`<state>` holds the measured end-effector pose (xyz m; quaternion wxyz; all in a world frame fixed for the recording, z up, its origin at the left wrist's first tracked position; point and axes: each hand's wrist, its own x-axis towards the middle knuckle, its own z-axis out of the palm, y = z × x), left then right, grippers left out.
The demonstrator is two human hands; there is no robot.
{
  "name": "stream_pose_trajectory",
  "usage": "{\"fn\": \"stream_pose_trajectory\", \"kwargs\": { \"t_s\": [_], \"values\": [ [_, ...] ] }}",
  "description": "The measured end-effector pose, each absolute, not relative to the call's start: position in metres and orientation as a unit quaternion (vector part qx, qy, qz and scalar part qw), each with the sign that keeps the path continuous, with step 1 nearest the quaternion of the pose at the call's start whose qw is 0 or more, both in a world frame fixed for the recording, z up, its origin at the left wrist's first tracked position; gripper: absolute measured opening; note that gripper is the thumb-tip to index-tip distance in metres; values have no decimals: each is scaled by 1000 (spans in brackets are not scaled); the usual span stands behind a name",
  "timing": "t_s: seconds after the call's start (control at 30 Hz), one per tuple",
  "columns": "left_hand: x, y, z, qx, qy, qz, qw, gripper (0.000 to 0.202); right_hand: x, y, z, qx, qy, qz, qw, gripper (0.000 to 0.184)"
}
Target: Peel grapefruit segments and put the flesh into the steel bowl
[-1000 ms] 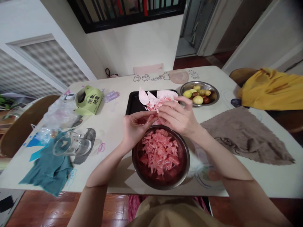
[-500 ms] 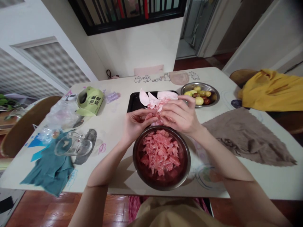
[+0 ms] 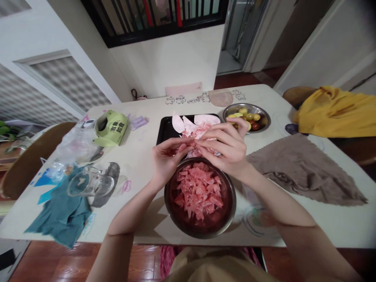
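My left hand (image 3: pixel 165 159) and my right hand (image 3: pixel 227 148) meet above the far rim of a steel bowl (image 3: pixel 229 207). Both pinch one pink pomelo segment (image 3: pixel 189 145), fingers curled round it. The bowl holds a heap of peeled pink pomelo flesh (image 3: pixel 198 189). Just beyond my hands lies a black tray (image 3: pixel 164 130) piled with pale pink peel and membrane scraps (image 3: pixel 194 122).
A second steel bowl with small green and red fruits (image 3: pixel 258 113) stands at the back right. A brown cloth (image 3: pixel 299 168) lies right, a yellow cloth (image 3: pixel 335 111) over a chair. Left are a glass jug (image 3: pixel 88 184) on a teal cloth (image 3: pixel 63 213), plastic bags (image 3: pixel 75 145) and a green tissue box (image 3: pixel 111 127).
My hands have stayed over the bowl's far rim, working the segment; the right hand's fingers have spread and lifted slightly. The view has shifted a little.
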<state>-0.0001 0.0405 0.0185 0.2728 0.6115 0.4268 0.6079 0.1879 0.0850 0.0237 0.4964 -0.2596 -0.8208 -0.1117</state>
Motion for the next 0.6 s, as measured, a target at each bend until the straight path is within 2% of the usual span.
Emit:
{"fn": "stream_pose_trajectory", "kwargs": {
  "t_s": [0.37,0.5,0.6],
  "values": [
    [-1,37,11,652,407,581,269,15,187,81,20,-307,-761,-177,544,8],
    [-3,38,12,670,431,554,243,16,194,97,16,-341,-765,-163,521,9],
    [-7,41,13,698,442,496,267,21,198,114,9,-373,-772,-149,493,15]
  ]
}}
